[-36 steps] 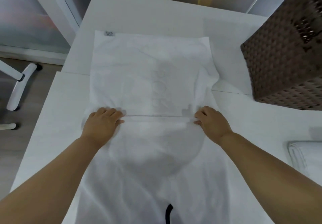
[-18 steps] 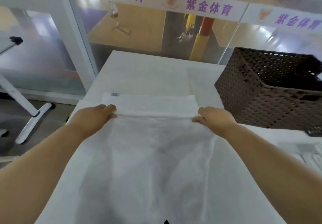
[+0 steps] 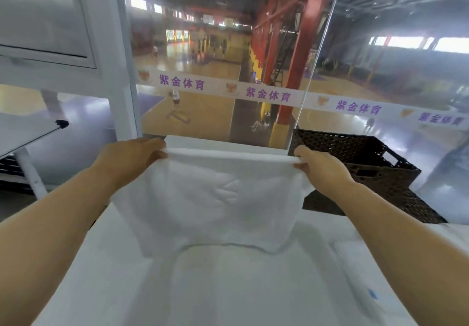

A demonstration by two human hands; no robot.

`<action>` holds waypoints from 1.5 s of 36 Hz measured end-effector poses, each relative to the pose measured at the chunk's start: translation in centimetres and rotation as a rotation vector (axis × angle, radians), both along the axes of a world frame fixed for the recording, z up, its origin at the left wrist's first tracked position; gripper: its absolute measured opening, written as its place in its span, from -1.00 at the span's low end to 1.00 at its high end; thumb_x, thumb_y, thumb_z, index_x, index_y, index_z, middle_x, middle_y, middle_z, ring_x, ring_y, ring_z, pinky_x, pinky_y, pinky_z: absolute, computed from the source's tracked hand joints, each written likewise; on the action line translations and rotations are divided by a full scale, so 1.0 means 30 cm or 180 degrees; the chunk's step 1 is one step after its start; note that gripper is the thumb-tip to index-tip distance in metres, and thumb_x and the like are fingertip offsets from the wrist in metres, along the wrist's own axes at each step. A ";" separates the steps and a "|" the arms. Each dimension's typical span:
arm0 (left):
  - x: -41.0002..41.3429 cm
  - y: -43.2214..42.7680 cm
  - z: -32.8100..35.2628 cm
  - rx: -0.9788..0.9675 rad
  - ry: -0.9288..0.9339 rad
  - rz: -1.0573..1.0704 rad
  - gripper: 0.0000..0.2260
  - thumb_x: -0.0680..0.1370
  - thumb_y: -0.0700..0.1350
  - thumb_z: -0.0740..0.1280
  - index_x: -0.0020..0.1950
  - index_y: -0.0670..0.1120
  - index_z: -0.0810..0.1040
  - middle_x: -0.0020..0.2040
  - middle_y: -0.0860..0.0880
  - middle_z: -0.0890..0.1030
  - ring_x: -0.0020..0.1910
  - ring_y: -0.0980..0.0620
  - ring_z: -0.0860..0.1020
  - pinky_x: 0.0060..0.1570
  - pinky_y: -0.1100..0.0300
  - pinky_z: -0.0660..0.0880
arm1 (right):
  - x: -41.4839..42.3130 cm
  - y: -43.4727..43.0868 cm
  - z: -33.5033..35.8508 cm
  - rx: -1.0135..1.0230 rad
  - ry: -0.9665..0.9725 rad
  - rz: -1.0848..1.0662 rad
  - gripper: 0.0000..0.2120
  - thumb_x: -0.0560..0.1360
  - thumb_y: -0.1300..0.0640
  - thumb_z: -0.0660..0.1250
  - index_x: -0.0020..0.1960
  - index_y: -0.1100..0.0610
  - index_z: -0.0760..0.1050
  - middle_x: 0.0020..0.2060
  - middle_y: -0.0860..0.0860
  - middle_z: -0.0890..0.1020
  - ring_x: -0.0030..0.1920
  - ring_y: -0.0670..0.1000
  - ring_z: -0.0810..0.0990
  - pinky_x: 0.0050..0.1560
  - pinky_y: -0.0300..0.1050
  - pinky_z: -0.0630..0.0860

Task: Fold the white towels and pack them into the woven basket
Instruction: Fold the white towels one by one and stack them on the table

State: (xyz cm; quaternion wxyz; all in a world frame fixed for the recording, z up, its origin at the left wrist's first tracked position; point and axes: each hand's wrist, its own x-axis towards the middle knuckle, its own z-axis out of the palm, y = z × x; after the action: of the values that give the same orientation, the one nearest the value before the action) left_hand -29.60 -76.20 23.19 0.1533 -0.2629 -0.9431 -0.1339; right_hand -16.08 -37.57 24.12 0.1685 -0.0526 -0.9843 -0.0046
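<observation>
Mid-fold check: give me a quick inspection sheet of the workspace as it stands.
Surface: white table, largely under cloth.
Job's things: white towel held up by its top edge, lower part draped on the table; woven basket to its right, contents not visible.
Clutter: another white cloth at right, with a blue tag.
Grippers: left hand and right hand each pinch a top corner.
Cables: nothing seen.
Surroundings: glass partition with purple lettering, sports hall beyond.

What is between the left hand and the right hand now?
In the head view, only the white towel: its top edge runs from the left hand to the right hand, each pinching a corner.
</observation>
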 end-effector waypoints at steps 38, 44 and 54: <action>-0.257 -0.004 -0.629 -0.0777 -0.1749 -0.0049 -0.75 0.62 -0.12 0.19 0.29 0.01 0.48 0.14 -0.05 0.51 0.14 -0.05 0.49 0.15 0.13 0.39 | -0.203 -0.014 -0.508 -0.0381 -0.1958 -0.0510 -0.84 0.57 0.15 0.18 0.10 0.01 0.49 0.02 -0.01 0.57 0.02 0.05 0.52 -0.11 -0.11 0.41; -0.411 0.093 -0.679 -0.0770 -0.1316 0.0250 -0.73 0.61 -0.16 0.13 0.24 0.07 0.48 0.10 0.01 0.49 0.08 -0.04 0.47 0.05 0.11 0.35 | -0.341 0.033 -0.575 -0.0254 -0.1716 -0.0955 -0.78 0.56 0.21 0.17 0.16 0.00 0.44 0.08 0.00 0.54 0.11 0.06 0.50 0.05 -0.07 0.40; -0.390 0.338 -0.855 -0.0737 -0.2037 -0.0246 -0.76 0.59 0.06 0.19 0.21 0.06 0.49 0.19 0.05 0.48 0.17 0.03 0.47 0.14 0.11 0.40 | -0.288 0.089 -0.739 -0.1195 -0.2247 -0.1548 -0.74 0.59 -0.07 0.16 0.19 0.01 0.46 0.10 0.00 0.58 0.07 0.04 0.55 -0.03 -0.12 0.45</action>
State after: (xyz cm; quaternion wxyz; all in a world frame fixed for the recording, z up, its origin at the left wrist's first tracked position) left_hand -41.30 -66.04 -2.47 -0.1864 -0.2587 -0.9417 -0.1073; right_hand -24.72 -34.91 1.95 -0.1950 -0.3066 -0.9243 0.1165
